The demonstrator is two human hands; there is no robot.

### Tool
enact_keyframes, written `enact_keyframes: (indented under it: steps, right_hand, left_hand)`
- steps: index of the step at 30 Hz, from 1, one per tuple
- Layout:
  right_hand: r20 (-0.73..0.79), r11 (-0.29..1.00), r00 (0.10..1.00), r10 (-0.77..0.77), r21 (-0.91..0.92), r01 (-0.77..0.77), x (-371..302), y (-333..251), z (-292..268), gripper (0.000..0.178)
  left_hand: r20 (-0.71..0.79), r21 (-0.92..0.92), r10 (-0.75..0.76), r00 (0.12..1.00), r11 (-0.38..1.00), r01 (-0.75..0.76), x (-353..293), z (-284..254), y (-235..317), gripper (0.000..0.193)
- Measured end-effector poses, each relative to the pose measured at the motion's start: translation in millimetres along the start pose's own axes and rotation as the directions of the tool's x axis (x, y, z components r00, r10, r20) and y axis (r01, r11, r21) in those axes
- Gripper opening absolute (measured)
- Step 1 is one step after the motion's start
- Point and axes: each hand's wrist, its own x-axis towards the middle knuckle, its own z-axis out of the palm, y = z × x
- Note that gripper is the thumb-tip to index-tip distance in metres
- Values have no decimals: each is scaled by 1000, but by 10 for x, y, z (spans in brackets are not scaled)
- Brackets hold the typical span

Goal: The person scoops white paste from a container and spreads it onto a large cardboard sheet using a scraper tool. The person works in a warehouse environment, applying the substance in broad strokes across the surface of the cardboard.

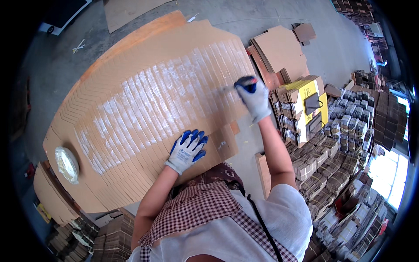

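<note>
Overlapping brown cardboard sheets (104, 83) lie fanned out in a long row across the table, with white, wet-looking paste (152, 94) smeared over their exposed strips. My left hand (187, 150), in a white glove with blue fingertips, rests on the near edge of the sheets with its fingers spread. At the right end of the row, my right hand (254, 98), in a matching glove, is closed round a brush (226, 89). The brush is blurred and reaches left over the pasted strips; a small red part shows at the fingers.
A plastic-covered bowl (66, 165) stands at the left end of the sheets. An orange-brown table edge (131, 37) shows along the far side. To the right are flat cardboard pieces (279, 50), a yellow-and-white carton stack (307, 102) and many tied cardboard bundles (323, 161).
</note>
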Motion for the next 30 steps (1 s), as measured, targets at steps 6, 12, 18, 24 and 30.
enact_keyframes:
  steps: [6, 12, 18, 24, 30]
  right_hand:
    - [-186, 865, 962, -202, -494, 87, -223, 311, -233, 27]
    - [-12, 806, 944, -331, -524, 276, -512, 610, -93, 31]
    - [-93, 817, 917, -387, -495, 294, -613, 416, -78, 37]
    - [-15, 718, 932, -363, -642, 269, -588, 637, -32, 39]
    - [51, 817, 894, -444, -388, 428, -952, 261, 209, 44]
  left_hand:
    - [0, 20, 11, 1000, 1000, -11, -4, 14, -5, 49]
    - [1, 21, 25, 1000, 999, -25, 5, -7, -7, 49]
    - [-14, 29, 20, 1000, 999, -19, -10, 20, -8, 49]
    - [-10, 27, 22, 1000, 999, -22, -28, 34, 7, 49]
    - [-21, 3, 0, 1000, 1000, 0, -60, 32, 22, 49]
